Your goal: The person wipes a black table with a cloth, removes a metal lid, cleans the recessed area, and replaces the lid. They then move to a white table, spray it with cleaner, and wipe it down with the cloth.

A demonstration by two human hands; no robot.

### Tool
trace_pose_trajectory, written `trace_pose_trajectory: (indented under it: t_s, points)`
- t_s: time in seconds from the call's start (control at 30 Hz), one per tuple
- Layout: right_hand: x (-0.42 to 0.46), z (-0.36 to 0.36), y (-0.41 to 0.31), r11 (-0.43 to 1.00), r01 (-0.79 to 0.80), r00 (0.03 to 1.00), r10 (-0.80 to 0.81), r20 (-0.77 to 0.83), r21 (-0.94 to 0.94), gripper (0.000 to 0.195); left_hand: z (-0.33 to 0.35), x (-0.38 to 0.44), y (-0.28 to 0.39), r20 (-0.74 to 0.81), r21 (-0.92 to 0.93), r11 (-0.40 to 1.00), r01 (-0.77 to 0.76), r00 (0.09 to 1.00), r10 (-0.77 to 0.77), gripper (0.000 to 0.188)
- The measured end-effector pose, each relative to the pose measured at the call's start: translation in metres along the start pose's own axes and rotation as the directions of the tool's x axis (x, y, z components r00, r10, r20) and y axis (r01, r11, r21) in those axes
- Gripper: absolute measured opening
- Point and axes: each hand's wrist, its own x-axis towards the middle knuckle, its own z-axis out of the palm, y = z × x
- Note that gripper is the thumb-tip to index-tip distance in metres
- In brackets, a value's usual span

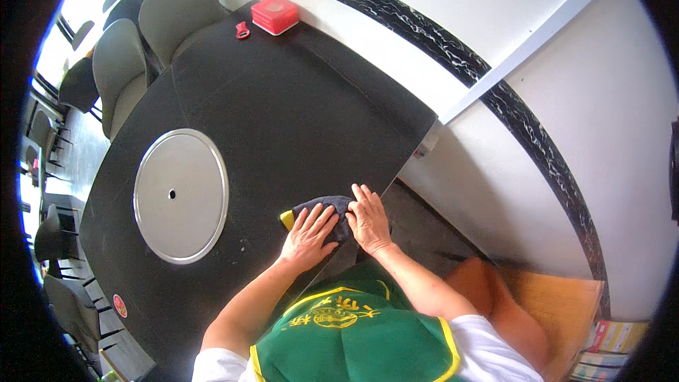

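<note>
A dark cloth with a yellow edge lies bunched near the front edge of the black table. My left hand rests flat on top of it, fingers apart. At the cloth's right end is my right hand, its thumb and forefinger at the fabric and the other fingers extended; whether it pinches the cloth is hard to tell. Left of my hands, a round metal lid with a small central hole is set on the table. Small pale specks lie between the lid and my left hand.
At the table's far end are a red box and a red bottle opener. Grey chairs line the left side. A white wall with a black marbled band runs along the right. An orange chair stands at lower right.
</note>
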Motion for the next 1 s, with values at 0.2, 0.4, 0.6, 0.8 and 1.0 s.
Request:
trace_pose_trajectory:
  t_s: [0.2,0.4,0.6,0.8,1.0]
  points:
    - [0.071,-0.008,0.079,0.997,0.067,0.997,-0.066,0.028,-0.031,0.022,0.003,0.095,0.0,0.061,-0.007,0.998,0.056,0.997,-0.056,0.087]
    - [0.117,-0.033,0.138,0.984,0.128,0.988,-0.137,0.068,0.123,0.028,0.009,0.17,-0.007,-0.04,-0.14,0.984,0.112,0.992,-0.118,0.062]
    - [0.096,-0.081,0.141,0.963,0.163,0.945,-0.215,0.246,0.213,0.063,0.002,0.169,0.002,-0.175,-0.416,0.884,0.211,0.936,-0.306,0.033]
    - [0.058,-0.083,0.13,0.925,0.085,0.96,-0.175,0.216,0.37,0.036,-0.039,0.123,0.028,0.128,-0.506,0.662,0.553,0.807,-0.576,0.025]
    - [0.118,-0.141,0.134,0.648,-0.467,0.845,0.127,0.52,0.602,0.014,-0.088,0.122,0.041,-0.052,-0.608,0.676,0.417,0.829,-0.558,0.024]
